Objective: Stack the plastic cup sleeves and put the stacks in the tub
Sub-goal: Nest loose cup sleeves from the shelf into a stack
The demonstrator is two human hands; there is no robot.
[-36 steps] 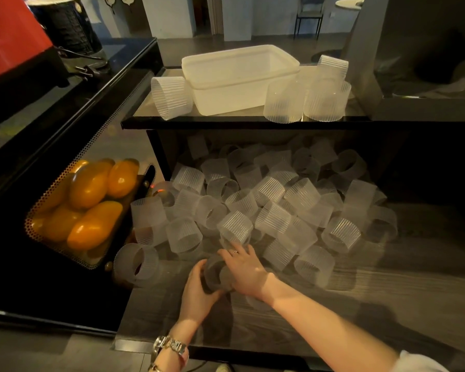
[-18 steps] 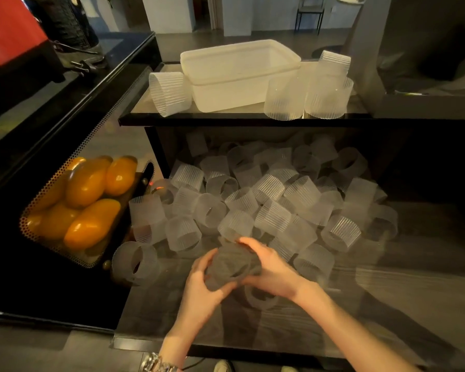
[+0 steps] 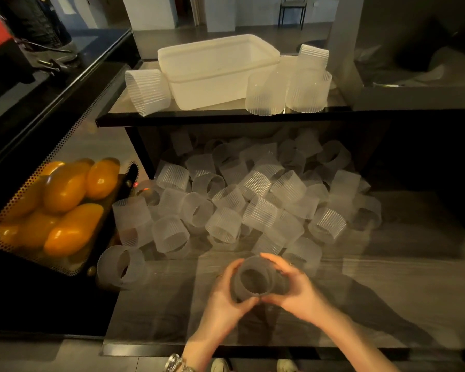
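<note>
While both hands cup it above the table, the nested sleeve stack sits with left hand and right hand curled round its sides, mouth upward. Risk: thin, flexible walls may buckle under squeeze, or nested pieces slide apart if tilted. Loose sleeves: translucent frosted plastic, ribbed, short tapered rings, heaped beyond the hands. Tub: milky, rectangular, on the upper shelf, well apart.
</note>
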